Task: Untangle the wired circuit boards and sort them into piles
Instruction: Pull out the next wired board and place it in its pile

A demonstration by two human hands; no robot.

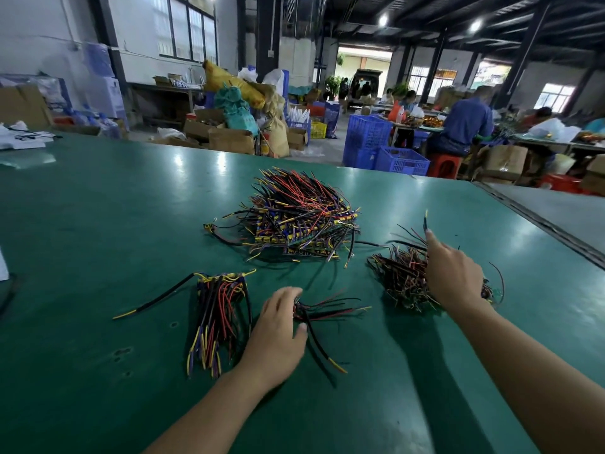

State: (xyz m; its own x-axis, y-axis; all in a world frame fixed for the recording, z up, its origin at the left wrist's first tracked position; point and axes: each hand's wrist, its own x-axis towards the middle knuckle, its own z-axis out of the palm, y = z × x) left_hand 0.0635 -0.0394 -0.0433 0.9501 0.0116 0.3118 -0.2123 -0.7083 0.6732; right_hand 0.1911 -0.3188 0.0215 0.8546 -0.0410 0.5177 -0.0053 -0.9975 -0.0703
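The left hand (278, 332) is lying low in the lower middle of the frame, fingers curled loosely over a small bunch of wires (327, 314) that is fanning out to the right across the green table (98, 224); it looks like a light hold, though the palm side is hidden. The right hand (453, 276), at mid right, is pressing down into a dark tangle (402, 280), fingers bent, and whether it is gripping anything I cannot tell.

Just left of the left hand, a neat bundle (219, 319) is lying with its wires running the same way, yellow tips toward the bottom of the frame. That looks like the sorted part, and it is small. Above the hands, in the middle of the frame, the big heap (301, 214) of red, black and yellow wires with little boards is sitting mostly unsorted, so most of the work seems to be left.
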